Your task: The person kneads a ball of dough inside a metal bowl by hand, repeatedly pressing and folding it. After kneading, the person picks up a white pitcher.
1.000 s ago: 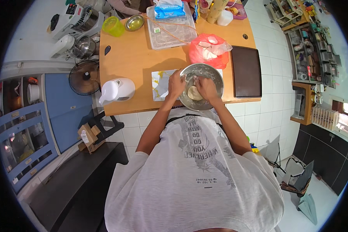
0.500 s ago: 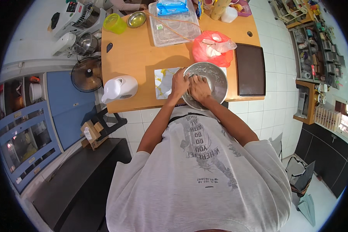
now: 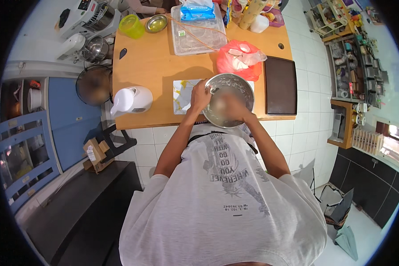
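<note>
Note-taker: Head view. Left side first?

Me: My left fingers point(image 3: 203, 87) are curled over the left rim of a steel bowl point(image 3: 242, 88), gripping it.

Note-taker: Right?

Me: My right fingers point(image 3: 228, 104) reach down inside the bowl, blurred. Spread or pressed together, I cannot tell.

Note-taker: And the dough?

Me: Pale dough point(image 3: 217, 105), in the bowl, just left of my right fingers. Outline smeared; contact unclear.

Note-taker: Surroundings?

Me: Bowl at the near edge of the wooden tabletop point(image 3: 162, 62), overlapping a white-and-yellow patterned sheet point(image 3: 180, 101). Red plastic bag point(image 3: 226, 61) just beyond it. Dark brown tray point(image 3: 281, 88) to the right. White jug point(image 3: 139, 99) to the left, well apart from the bowl. Farther back, a clear flat box point(image 3: 199, 42) with a blue packet point(image 3: 197, 14) on top.
</note>
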Demonstrator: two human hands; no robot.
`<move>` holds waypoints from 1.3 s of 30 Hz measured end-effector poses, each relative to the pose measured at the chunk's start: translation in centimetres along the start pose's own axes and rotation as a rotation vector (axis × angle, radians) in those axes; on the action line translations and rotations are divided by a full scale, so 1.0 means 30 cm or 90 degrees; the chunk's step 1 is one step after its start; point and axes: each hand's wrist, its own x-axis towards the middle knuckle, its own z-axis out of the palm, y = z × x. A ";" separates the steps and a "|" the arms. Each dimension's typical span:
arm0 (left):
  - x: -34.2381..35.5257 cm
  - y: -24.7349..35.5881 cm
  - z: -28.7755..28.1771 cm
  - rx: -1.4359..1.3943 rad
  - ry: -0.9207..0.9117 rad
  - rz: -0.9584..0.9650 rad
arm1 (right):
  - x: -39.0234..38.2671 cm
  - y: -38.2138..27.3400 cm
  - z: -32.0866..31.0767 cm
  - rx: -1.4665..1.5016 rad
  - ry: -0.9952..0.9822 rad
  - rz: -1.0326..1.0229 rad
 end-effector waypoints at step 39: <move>-0.004 0.025 -0.008 -0.008 -0.001 -0.010 | 0.073 -0.068 0.141 -0.400 0.056 0.163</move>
